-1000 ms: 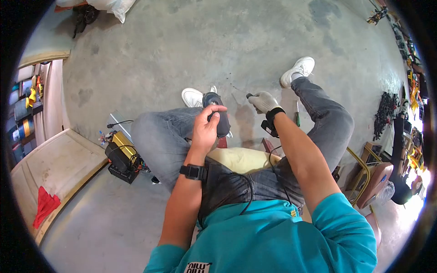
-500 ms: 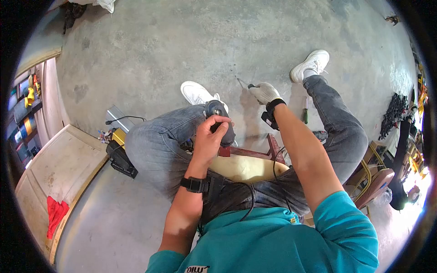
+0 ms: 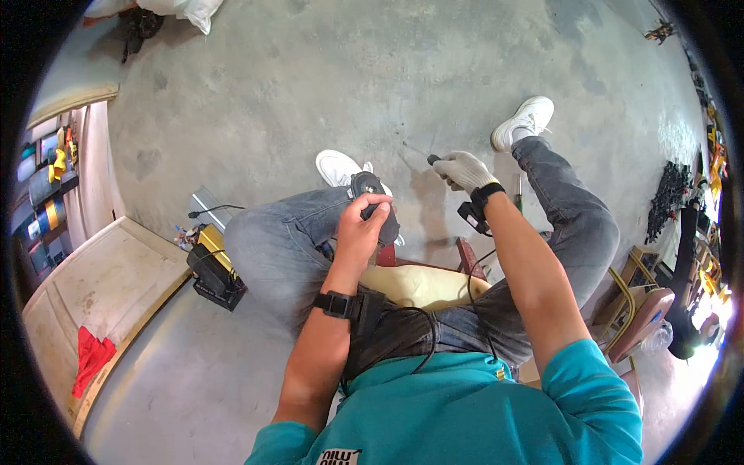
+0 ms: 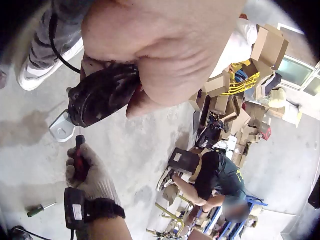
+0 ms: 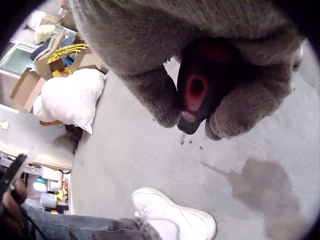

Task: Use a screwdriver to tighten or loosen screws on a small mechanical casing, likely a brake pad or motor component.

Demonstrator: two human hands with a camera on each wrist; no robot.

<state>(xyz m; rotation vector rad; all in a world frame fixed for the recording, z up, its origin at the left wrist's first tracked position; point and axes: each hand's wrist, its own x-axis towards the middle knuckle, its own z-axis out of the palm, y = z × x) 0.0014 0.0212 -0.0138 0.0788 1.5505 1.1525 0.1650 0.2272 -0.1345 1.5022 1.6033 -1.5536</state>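
Observation:
My bare left hand (image 3: 363, 229) grips a black, rounded tool body (image 3: 366, 186), which has a small metal piece in the middle of its wide end. The left wrist view shows this dark body (image 4: 102, 95) under the palm, with a pale metal plate (image 4: 62, 127) overlapping its far end. In my gloved right hand (image 3: 465, 170) is a screwdriver (image 3: 434, 160), its black handle in the fingers and its thin shank pointing away over the floor. Red parts of the screwdriver handle (image 5: 196, 92) show between the gloved fingers in the right wrist view. The two hands are apart.
A green-handled screwdriver (image 3: 519, 203) lies on the floor beside the right leg. Between the legs are a pale cushion (image 3: 422, 285) and a dark red frame (image 3: 469, 256). Left of me lie a yellow-and-black device (image 3: 211, 267) and a wooden panel (image 3: 108, 287). Another person (image 4: 217, 180) bends nearby.
My left index finger, stretched over the black tool body a second ago, is now bent against it. The right hand with the screwdriver has drawn slightly back and to the right.

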